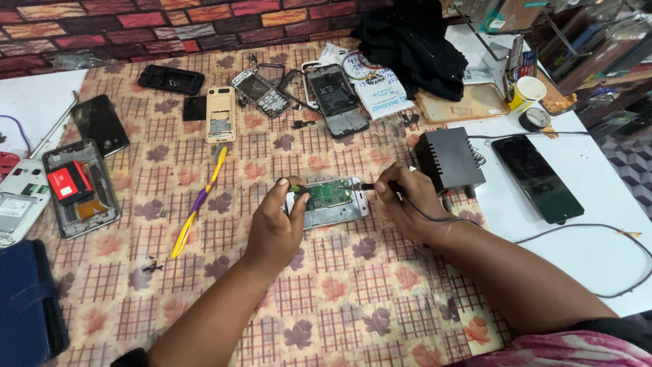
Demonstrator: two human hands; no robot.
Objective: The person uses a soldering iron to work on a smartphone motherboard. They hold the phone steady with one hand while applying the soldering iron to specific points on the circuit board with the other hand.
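An opened phone with a green circuit board showing lies on the patterned tablecloth in the middle of the view. My left hand grips its left end, thumb and fingers around the frame. My right hand is closed on a thin black tool with a cord, and the tool's tip touches the phone's right edge near the board. The cord runs off to the right across the white table.
A black box-shaped power unit stands just right of my right hand. A black phone lies further right. Several dismantled phones and frames lie around. A yellow-purple tool, paper cup and black cloth are nearby.
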